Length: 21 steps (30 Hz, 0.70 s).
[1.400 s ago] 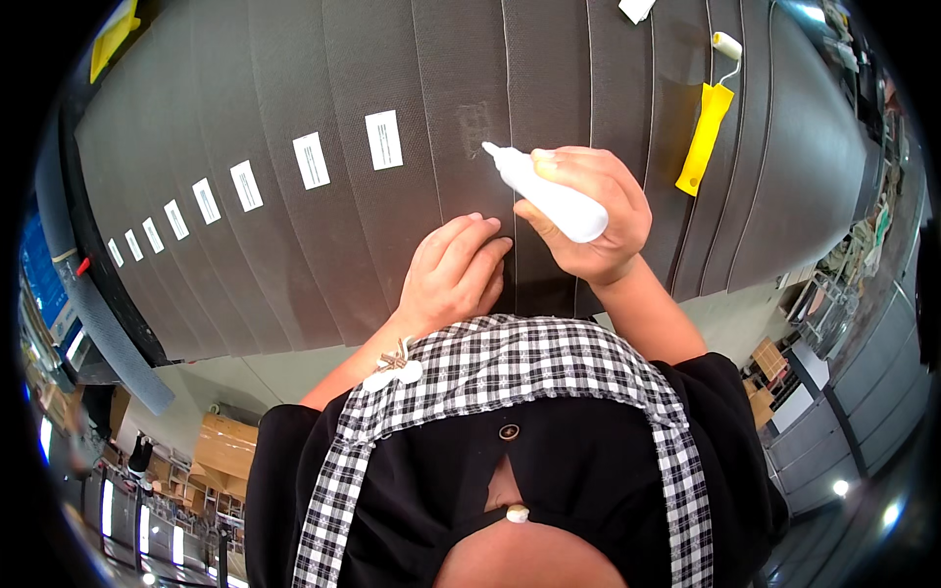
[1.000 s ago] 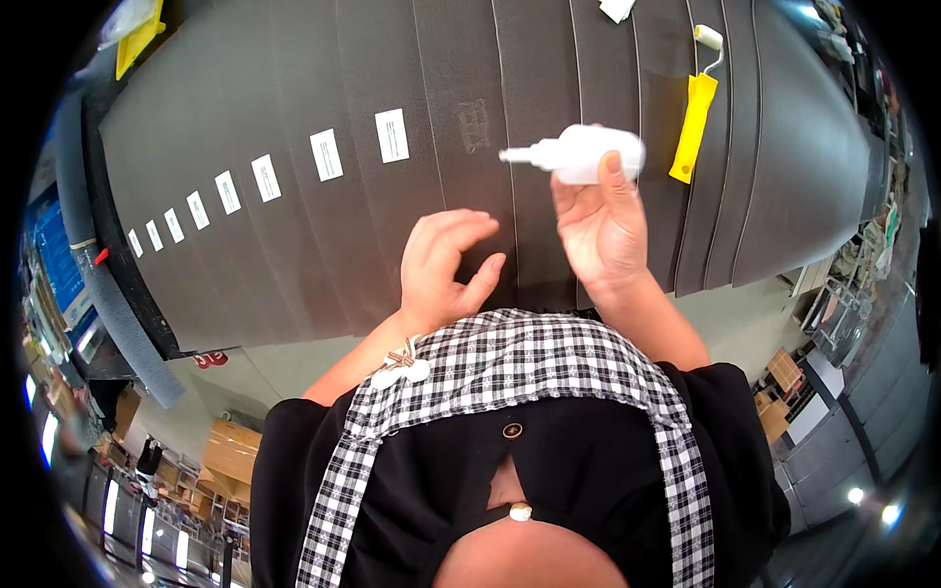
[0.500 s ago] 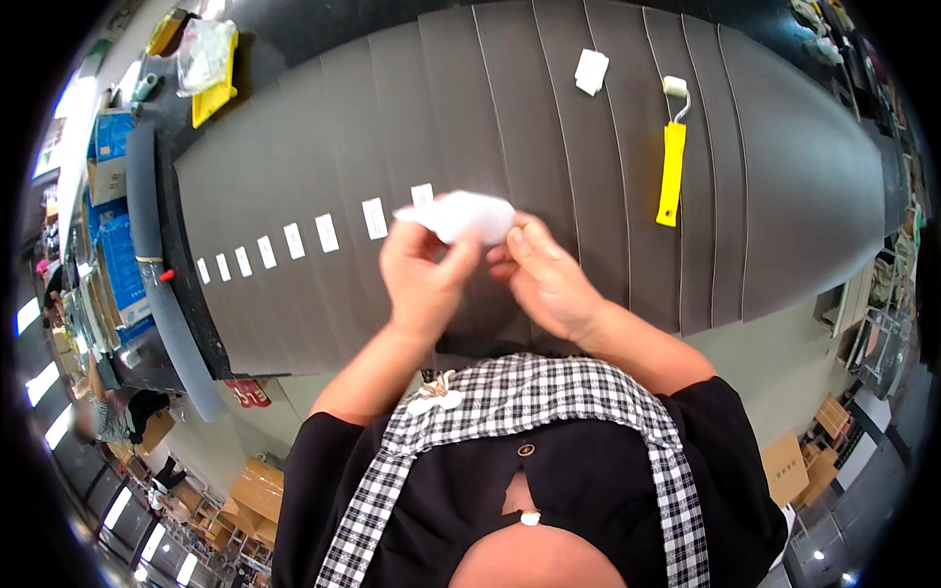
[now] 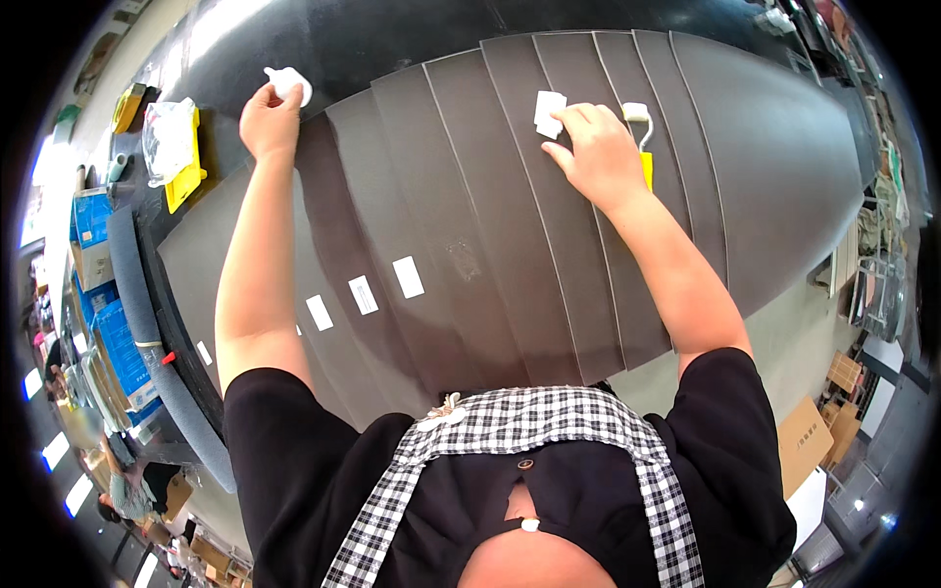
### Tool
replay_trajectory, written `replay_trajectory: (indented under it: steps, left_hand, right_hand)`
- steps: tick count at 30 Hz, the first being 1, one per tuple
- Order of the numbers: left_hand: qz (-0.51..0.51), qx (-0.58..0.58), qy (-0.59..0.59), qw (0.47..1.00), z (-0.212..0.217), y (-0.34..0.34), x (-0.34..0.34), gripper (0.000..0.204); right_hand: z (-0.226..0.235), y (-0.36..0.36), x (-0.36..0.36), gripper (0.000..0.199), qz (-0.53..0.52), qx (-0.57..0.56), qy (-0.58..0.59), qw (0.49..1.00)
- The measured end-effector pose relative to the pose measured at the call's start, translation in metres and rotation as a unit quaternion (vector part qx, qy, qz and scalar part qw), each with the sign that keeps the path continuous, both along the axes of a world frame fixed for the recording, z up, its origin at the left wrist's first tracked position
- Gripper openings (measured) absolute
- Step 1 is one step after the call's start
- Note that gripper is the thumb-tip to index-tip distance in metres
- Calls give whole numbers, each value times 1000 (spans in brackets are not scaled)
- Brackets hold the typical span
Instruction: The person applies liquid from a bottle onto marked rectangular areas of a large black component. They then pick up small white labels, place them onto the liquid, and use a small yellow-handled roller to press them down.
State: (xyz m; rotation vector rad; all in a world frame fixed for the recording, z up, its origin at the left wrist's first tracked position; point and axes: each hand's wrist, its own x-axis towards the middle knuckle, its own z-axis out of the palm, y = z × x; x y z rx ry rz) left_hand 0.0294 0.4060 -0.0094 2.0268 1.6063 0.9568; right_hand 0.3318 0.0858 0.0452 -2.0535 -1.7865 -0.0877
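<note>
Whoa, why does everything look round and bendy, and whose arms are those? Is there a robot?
No robot here! A person is working with bare hands. Every picture comes from one camera worn on their head, looking down; its very wide lens bends straight edges.

Overlapping dark sheets lie on a black tabletop. On them are small white labels in a row and a roller with a yellow handle, partly hidden by the right arm.

The left hand holds a white bottle. The right hand is at some white slips; I can't tell whether it grips them.
</note>
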Motion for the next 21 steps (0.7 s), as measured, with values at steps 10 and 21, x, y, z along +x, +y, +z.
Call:
replay_trajectory:
  steps: [10,21]
  left_hand:
    - [-49,48,81,994,-15,9,-20,49]
    - [-305,-346,-256,849,84,-263,18,40]
  right_hand:
    - [11,4,-4,8,-105,2,208,972]
    - [62,-39,-32,14,2,-247,702,668]
